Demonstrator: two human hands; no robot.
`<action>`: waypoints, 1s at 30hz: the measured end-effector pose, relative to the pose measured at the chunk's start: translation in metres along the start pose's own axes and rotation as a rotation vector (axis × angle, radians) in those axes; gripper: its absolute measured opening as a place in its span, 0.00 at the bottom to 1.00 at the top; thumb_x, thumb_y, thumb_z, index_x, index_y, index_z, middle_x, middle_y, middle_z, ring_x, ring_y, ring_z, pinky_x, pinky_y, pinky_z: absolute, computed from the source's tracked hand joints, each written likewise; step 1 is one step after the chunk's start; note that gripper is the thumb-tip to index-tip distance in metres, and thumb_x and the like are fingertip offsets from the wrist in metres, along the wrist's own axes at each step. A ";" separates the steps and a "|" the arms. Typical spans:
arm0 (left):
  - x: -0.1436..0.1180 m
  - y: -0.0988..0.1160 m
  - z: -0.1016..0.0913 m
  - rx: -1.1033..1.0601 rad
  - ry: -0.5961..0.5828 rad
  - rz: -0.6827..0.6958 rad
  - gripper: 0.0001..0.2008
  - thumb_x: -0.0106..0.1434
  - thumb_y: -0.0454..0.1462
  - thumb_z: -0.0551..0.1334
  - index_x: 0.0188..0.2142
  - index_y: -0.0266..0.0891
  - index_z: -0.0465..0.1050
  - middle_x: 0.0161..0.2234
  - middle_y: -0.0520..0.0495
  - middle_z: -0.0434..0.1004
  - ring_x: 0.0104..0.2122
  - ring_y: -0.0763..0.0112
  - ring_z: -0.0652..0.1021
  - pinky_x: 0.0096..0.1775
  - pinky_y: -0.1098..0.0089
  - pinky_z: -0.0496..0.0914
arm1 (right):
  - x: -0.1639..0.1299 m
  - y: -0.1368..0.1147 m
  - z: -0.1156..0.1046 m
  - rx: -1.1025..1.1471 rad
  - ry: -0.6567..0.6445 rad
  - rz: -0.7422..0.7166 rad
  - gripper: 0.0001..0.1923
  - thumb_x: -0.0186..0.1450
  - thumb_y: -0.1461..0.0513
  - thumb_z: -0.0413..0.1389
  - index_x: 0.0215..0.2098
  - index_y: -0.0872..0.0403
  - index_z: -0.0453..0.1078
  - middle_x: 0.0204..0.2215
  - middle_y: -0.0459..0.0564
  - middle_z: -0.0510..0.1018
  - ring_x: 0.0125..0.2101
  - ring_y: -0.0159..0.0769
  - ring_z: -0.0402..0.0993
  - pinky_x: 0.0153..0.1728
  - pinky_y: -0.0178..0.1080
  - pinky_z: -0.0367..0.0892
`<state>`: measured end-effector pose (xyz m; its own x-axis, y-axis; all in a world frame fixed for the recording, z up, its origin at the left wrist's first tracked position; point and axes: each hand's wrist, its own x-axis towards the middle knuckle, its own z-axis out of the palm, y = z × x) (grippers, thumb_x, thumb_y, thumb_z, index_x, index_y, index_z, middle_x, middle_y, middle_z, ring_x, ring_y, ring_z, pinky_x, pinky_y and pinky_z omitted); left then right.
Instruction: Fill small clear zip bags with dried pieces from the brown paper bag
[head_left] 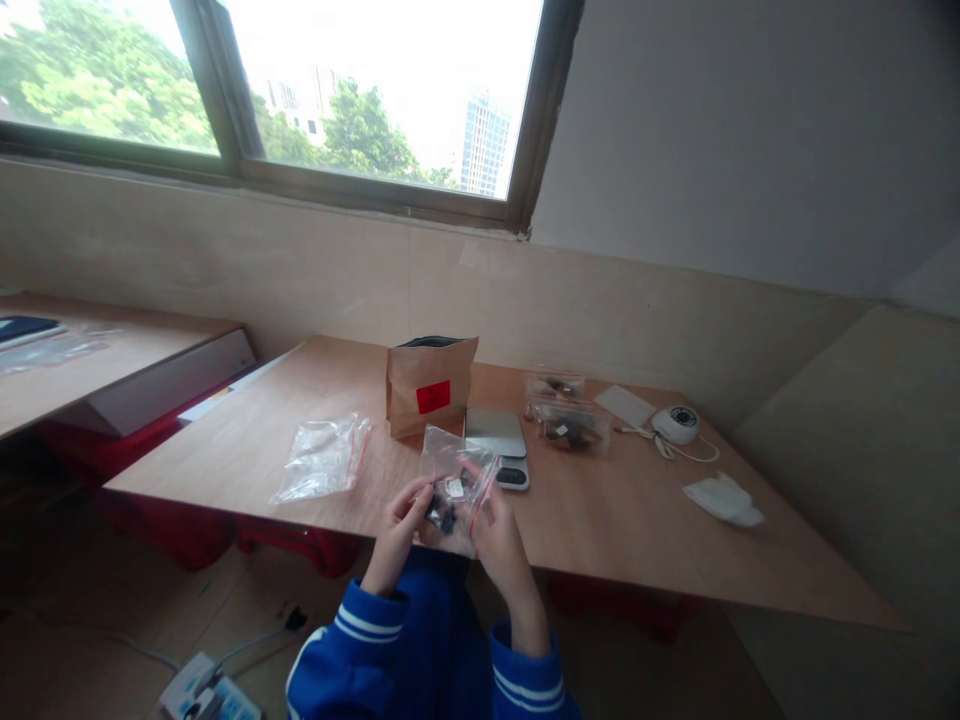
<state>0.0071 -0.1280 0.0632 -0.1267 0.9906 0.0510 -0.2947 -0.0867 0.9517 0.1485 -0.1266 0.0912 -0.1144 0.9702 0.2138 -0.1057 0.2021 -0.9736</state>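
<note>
Clear plastic zip bag (459, 485) pinched between left hand (399, 535) and right hand (496, 545), fingers closed on its edges, held above near table edge (600, 540); small dark parts inside. Beyond: scale (496, 440), brown paper pouch (430, 385) with red label. Left: empty bags (322, 458). Right: filled bags (568, 420), white round device (675, 424)

Just beyond the left hand (405, 520) and right hand (495, 530), scale (496, 443) and paper bag (430, 385) block the way; bare surface (615, 520) lies open to the right, up to the mask (724, 498).
</note>
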 end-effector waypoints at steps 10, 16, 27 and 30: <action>0.003 -0.002 0.004 -0.092 0.110 -0.092 0.23 0.52 0.49 0.68 0.43 0.36 0.78 0.39 0.44 0.81 0.43 0.60 0.78 0.45 0.68 0.70 | -0.001 0.002 -0.002 0.030 -0.024 0.073 0.13 0.60 0.57 0.60 0.41 0.52 0.66 0.38 0.48 0.78 0.39 0.37 0.77 0.42 0.37 0.71; 0.006 -0.007 -0.001 -0.218 0.108 -0.147 0.23 0.52 0.48 0.68 0.44 0.36 0.77 0.42 0.43 0.81 0.44 0.60 0.78 0.46 0.68 0.70 | 0.001 0.008 -0.004 0.160 0.045 0.049 0.14 0.55 0.61 0.64 0.37 0.51 0.67 0.36 0.47 0.77 0.40 0.36 0.77 0.45 0.37 0.71; 0.000 0.003 0.005 -0.294 0.093 -0.323 0.26 0.57 0.47 0.63 0.52 0.34 0.71 0.35 0.43 0.79 0.24 0.72 0.75 0.19 0.76 0.65 | 0.005 0.000 -0.001 0.157 0.175 0.083 0.18 0.53 0.56 0.65 0.39 0.55 0.74 0.38 0.54 0.82 0.41 0.42 0.78 0.47 0.44 0.71; 0.000 0.006 0.003 -0.328 0.103 -0.339 0.23 0.59 0.44 0.62 0.51 0.36 0.71 0.38 0.43 0.79 0.26 0.72 0.76 0.21 0.76 0.67 | 0.007 -0.001 -0.003 0.151 0.252 0.081 0.19 0.52 0.55 0.66 0.39 0.56 0.74 0.37 0.54 0.82 0.41 0.43 0.78 0.48 0.45 0.70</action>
<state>0.0080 -0.1283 0.0695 -0.0596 0.9547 -0.2917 -0.6166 0.1945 0.7628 0.1510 -0.1195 0.0931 0.1180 0.9888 0.0916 -0.2538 0.1193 -0.9599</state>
